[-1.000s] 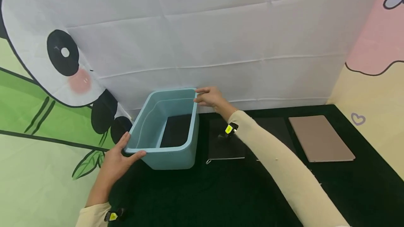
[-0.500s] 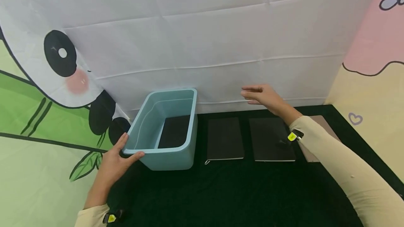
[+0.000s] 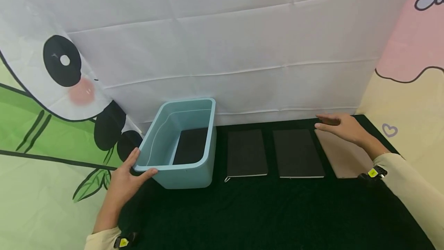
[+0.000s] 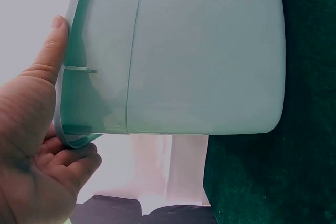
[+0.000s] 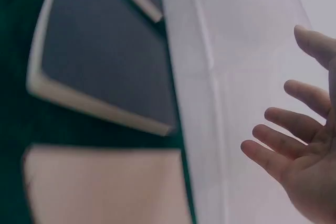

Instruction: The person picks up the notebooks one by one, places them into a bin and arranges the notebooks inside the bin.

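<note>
A light-blue plastic bin (image 3: 187,176) stands at the left, a black flat item (image 3: 190,146) lying on its floor. My left hand (image 3: 121,184) holds the bin's near-left corner; in the left wrist view its thumb (image 4: 50,53) lies along the rim and the other fingers curl around the corner. Over the far end of a beige notebook (image 3: 340,155) hovers my right hand (image 3: 341,128), holding nothing. The right wrist view has its fingers (image 5: 296,124) spread and relaxed. Between bin and beige notebook lie two black notebooks, one with a ribbon (image 3: 247,151) and a plain one (image 3: 298,153).
Dark green cloth (image 3: 249,211) covers the table. A white printed backdrop (image 3: 243,49) rises right behind the bin and notebooks, with a yellow and pink wall (image 3: 416,107) at the right.
My right hand has left the bin's far-right rim and travelled right, past the black notebooks, to the beige one. The left hand keeps its grip on the bin, which stays in place.
</note>
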The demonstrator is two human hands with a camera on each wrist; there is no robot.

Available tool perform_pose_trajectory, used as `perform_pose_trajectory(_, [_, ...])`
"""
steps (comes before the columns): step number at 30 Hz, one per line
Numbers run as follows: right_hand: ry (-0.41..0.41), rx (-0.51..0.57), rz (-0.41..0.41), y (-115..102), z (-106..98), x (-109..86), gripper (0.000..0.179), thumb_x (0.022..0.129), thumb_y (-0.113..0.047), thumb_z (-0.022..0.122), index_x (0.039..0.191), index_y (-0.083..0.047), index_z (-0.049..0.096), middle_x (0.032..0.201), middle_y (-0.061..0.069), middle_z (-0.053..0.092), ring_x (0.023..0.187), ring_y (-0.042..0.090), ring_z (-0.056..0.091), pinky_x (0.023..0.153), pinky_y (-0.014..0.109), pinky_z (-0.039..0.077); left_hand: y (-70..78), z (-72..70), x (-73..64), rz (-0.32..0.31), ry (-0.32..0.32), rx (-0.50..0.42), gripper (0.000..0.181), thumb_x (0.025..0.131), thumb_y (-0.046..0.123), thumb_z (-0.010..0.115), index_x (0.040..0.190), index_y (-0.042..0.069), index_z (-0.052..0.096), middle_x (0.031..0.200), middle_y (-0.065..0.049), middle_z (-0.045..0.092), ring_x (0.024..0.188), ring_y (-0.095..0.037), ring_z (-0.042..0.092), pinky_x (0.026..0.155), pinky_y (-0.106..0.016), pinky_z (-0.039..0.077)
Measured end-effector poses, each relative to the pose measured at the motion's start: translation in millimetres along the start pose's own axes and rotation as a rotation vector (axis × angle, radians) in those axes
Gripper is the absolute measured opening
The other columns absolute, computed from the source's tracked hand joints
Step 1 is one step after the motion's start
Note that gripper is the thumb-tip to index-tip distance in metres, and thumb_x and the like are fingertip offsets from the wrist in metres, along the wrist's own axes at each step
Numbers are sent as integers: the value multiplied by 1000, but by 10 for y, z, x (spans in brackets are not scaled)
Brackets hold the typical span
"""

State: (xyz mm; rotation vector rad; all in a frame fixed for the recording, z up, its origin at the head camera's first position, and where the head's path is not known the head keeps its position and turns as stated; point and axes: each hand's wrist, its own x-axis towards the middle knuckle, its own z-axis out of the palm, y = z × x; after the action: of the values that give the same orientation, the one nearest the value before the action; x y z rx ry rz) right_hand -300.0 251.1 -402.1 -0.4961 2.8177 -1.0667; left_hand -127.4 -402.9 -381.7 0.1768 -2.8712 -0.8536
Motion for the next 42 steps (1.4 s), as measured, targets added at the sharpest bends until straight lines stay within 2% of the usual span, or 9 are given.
perform_pose_trajectory(7, [44,-128,50,583,57,-344,70,101,-49,59,149,0,49,146,41,43,130,64,43,96,78,39,-18,-26,-25,0,29,-10,104,89,51,77,164,15,16,168,-18,19,144,-57,29,105,-78,30])
perform_pose_trajectory(12, [68,-198,65,837,53,-548,73,99,-49,63,148,3,49,142,45,43,117,62,53,87,74,48,-35,-10,-13,-9,19,-1,104,88,52,77,164,15,15,168,-17,18,144,-58,29,105,-79,30])
perform_pose_trajectory(15, [86,-214,78,980,37,-667,73,98,-48,65,147,4,49,141,46,43,113,62,55,82,71,50,-49,12,1,-10,18,-4,105,88,53,77,164,15,16,169,-16,18,145,-57,29,106,-78,29])
perform_pose_trajectory(19, [80,-222,105,1121,38,-764,75,98,-48,65,147,5,48,139,49,42,99,53,58,69,54,53,-61,20,8,-8,23,-11,104,88,52,77,164,15,17,169,-15,18,145,-56,29,106,-78,29])
perform_pose_trajectory(22, [65,-233,114,1199,74,-816,76,98,-48,65,147,7,47,137,52,41,95,49,58,67,49,52,-54,21,8,-12,23,-11,104,88,52,77,164,15,16,169,-15,18,145,-56,29,106,-78,29])
perform_pose_trajectory(27, [39,-245,137,1304,161,-890,81,96,-50,66,147,9,45,138,52,38,103,57,56,76,63,52,-35,21,15,-20,10,-14,104,89,53,76,164,15,15,169,-15,16,145,-57,28,106,-78,29])
perform_pose_trajectory(32, [6,-236,188,1345,182,-911,88,97,-56,63,150,10,38,140,53,34,115,67,47,84,73,46,-32,14,22,-3,24,-8,104,89,52,77,164,13,17,168,-16,18,144,-57,30,106,-78,30])
perform_pose_trajectory(38, [-45,-202,216,1349,189,-927,95,96,-59,62,151,12,33,143,52,32,124,70,36,92,77,40,-30,13,19,1,26,-10,104,89,52,76,164,13,17,169,-16,18,144,-57,30,106,-77,30])
perform_pose_trajectory(42, [-10,-203,197,1341,199,-928,91,95,-56,66,148,12,38,141,51,35,122,68,39,93,76,40,-22,12,19,3,30,-18,103,89,51,77,164,14,17,169,-16,17,145,-57,29,107,-77,30])
